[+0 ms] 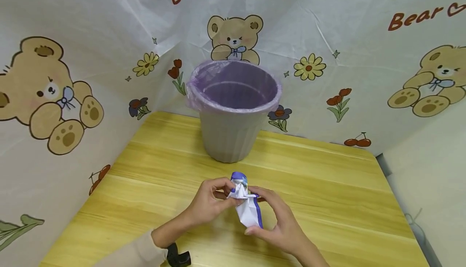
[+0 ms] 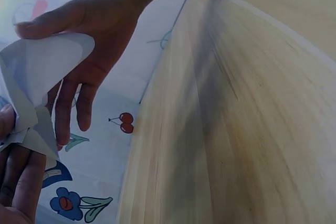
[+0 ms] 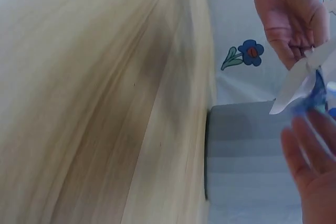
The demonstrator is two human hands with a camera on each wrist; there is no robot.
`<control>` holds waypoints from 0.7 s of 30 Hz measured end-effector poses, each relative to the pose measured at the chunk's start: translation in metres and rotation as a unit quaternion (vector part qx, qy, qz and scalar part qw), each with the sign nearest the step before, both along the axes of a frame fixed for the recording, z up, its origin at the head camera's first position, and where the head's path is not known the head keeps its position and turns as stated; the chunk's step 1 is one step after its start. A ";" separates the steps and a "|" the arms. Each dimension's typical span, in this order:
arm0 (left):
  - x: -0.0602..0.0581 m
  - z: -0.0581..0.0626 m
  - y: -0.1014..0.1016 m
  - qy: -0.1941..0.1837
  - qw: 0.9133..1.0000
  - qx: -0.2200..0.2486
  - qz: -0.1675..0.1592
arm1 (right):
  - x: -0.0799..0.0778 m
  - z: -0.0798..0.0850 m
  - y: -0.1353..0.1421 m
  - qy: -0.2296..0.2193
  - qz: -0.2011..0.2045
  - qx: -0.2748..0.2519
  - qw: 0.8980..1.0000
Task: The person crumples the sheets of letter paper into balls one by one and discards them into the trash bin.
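A creased wrapper point(image 1: 249, 213), white on one side with blue-purple edges and a printed patch, is held above the table in front of the bin. My left hand point(image 1: 208, 201) pinches its upper part between thumb and fingers. Around the wrapper's right side is my right hand point(image 1: 278, 222), thumb at the lower end and fingertips by the fold. In the right wrist view, the right hand's fingers point(image 3: 310, 150) are fairly straight, right at the blurred blue part. The left wrist view has the white paper point(image 2: 50, 59) in front of the right palm point(image 2: 102, 40).
A grey bin point(image 1: 231, 133) lined with a thin purple bag point(image 1: 196, 93) stands at the table's back. Below it spreads the wood-grain table point(image 1: 327, 186). A bear-print cloth point(image 1: 309, 20) hangs behind and on the left. Something black point(image 1: 178, 257) shows under the left sleeve point(image 1: 140, 248).
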State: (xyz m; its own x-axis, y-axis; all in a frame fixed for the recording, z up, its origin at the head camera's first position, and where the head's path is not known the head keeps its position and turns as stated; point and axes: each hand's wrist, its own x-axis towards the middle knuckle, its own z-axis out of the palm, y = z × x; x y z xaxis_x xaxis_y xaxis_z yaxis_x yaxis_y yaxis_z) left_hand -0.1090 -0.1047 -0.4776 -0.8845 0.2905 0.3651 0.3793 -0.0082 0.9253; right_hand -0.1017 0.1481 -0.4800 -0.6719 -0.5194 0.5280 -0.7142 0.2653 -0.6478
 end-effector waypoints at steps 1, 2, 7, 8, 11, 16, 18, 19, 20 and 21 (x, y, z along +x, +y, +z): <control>0.001 0.000 0.001 0.001 1.000 0.001 -0.005 | 0.000 0.000 0.000 0.004 -0.001 0.006 1.000; 0.002 0.000 0.002 0.001 1.000 0.001 -0.009 | 0.000 -0.001 0.001 0.013 -0.002 0.012 1.000; 0.004 -0.001 0.008 -0.013 1.000 0.004 -0.020 | -0.002 -0.004 0.003 0.105 -0.012 0.026 0.994; 0.004 -0.002 0.010 -0.017 1.000 0.007 -0.023 | -0.003 -0.004 0.004 0.125 -0.011 0.025 0.992; 0.005 -0.003 0.011 -0.026 0.999 0.018 -0.043 | -0.004 -0.003 0.007 0.165 -0.002 0.025 0.986; 0.004 -0.001 0.013 -0.032 0.996 0.027 -0.080 | -0.006 0.000 0.008 0.199 0.022 0.019 0.980; 0.005 0.000 0.012 -0.038 0.996 0.008 -0.079 | -0.006 0.001 0.009 0.200 0.030 0.018 0.979; 0.005 -0.001 0.012 -0.037 0.997 -0.008 -0.074 | -0.005 0.002 0.009 0.191 0.034 0.018 0.981; 0.006 -0.001 0.011 -0.034 0.997 -0.026 -0.070 | -0.004 0.003 0.010 0.178 0.037 0.019 0.983; 0.007 -0.002 0.011 -0.025 0.997 -0.043 -0.065 | -0.003 0.004 0.010 0.161 0.040 0.019 0.986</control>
